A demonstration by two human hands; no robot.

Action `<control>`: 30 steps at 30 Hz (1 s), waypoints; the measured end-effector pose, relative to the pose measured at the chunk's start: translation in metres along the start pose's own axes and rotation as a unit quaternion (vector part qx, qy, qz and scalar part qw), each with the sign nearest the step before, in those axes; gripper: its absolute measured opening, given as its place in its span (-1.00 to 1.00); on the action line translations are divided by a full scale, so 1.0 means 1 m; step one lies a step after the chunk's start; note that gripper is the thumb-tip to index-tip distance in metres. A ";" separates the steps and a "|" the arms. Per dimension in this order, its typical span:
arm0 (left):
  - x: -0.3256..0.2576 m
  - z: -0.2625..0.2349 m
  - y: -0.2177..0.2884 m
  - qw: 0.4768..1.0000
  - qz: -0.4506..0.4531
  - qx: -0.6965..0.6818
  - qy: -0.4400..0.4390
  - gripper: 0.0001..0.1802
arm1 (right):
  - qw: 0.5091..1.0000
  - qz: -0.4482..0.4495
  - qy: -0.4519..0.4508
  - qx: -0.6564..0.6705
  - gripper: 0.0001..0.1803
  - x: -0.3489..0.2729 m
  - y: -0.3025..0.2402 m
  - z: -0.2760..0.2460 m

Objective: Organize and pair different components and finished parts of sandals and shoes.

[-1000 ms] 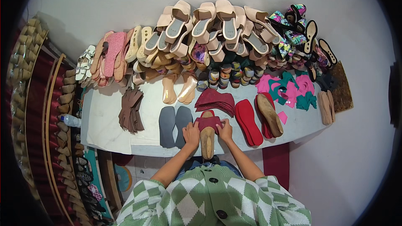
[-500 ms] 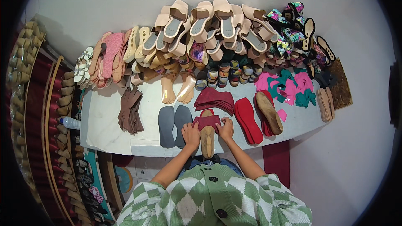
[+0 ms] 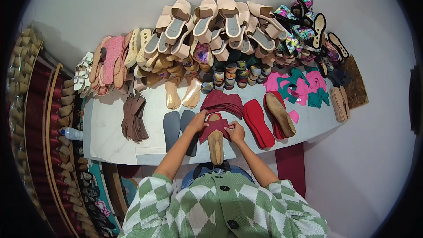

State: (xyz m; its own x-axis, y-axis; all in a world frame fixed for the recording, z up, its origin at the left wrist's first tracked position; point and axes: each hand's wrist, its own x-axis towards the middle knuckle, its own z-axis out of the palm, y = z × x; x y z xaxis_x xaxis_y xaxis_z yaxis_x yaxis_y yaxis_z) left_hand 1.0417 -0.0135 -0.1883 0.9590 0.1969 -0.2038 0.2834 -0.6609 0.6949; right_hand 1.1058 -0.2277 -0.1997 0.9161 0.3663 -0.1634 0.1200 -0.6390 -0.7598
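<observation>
Two hands of mine are on the same piece now: my left hand and my right hand both pinch the dark red upper that lies across the wooden shoe last. The last stands at the near edge of the counter, its heel end toward my body. Since a moment ago the hands have come a little closer to the sides of the last and the red piece sits more tight over its front, so I judge the shaping is going on, not finished.

Just behind it lies a stack of dark red cut pieces, and to the right are red insoles with another last on them. Two grey insoles touch my left wrist side, and brown cut pieces lie further left. Beige sandals are piled at the back, pink and teal scraps at the right. Nothing blocks my hands; only the grey insoles are very near.
</observation>
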 end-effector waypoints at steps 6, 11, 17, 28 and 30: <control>0.035 -0.006 -0.021 0.979 -0.048 -0.080 -0.183 -0.06 | 1.000 -0.014 0.015 -0.006 -0.66 -0.003 -0.003 0.004; 0.045 0.001 -0.030 0.960 -0.049 -0.145 -0.233 -0.10 | 0.999 -0.022 0.042 -0.001 -0.65 -0.008 0.000 0.003; 0.038 0.005 -0.038 0.956 -0.012 -0.170 -0.239 -0.20 | 0.998 0.018 0.022 0.058 -0.61 -0.007 0.002 0.006; 0.023 -0.007 -0.029 0.942 0.030 -0.251 -0.222 -0.27 | 0.979 0.058 -0.091 0.170 -0.58 0.007 0.019 0.012; 0.019 -0.007 -0.031 0.942 0.039 -0.257 -0.212 -0.27 | 0.973 0.059 -0.102 0.196 -0.61 0.008 0.023 0.012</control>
State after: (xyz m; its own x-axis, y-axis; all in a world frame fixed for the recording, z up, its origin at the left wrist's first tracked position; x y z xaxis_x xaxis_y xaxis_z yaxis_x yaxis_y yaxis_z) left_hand 1.0513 0.0157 -0.2093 0.9227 -0.2165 -0.3189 0.2770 -0.2029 0.9392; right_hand 1.1108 -0.2310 -0.2261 0.8143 0.4585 -0.3560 -0.1737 -0.3927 -0.9031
